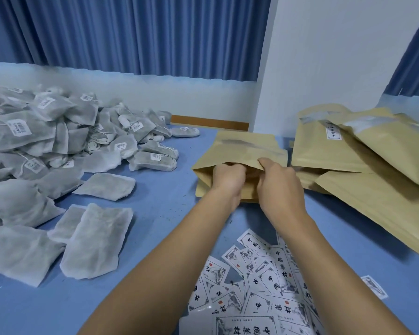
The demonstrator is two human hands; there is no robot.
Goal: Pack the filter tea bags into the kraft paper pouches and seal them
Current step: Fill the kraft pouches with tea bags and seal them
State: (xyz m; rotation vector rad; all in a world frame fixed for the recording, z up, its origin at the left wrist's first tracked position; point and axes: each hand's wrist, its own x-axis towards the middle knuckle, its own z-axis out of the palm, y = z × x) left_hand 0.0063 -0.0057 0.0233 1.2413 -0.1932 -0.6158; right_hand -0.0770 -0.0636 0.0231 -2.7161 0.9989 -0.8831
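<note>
Item 1. Flat tan kraft paper pouch, lying on the blue table top right of centre, its mouth turned toward us. It has a frosted strip window across its far part. We note the mouth is pulled apart.

Item 2. Left hand, pushed into the mouth of the kraft paper pouch. Its fingers are tucked inside and hidden by the paper, so we cannot tell whether they hold anything.

Item 3. Right hand, just beside the left. Thumb and fingers pinch the upper lip of the pouch and lift it.

Item 4. Large heap of grey-white filter tea bags, many with strings and small white printed tags, filling the left of the table. Several flat tea bags lie loose at the near edge of the heap, well apart from the pouch.

Item 5. Stack of further tan kraft pouches, overlapping at angles on the right, touching the far right corner of the held pouch. One bears a small white label.

Item 6. Scatter of white printed paper labels with black characters and ink drawings, on the table between our forearms.

Item 7. Pleated blue curtain behind the table, with a white wall column to its right.
</note>
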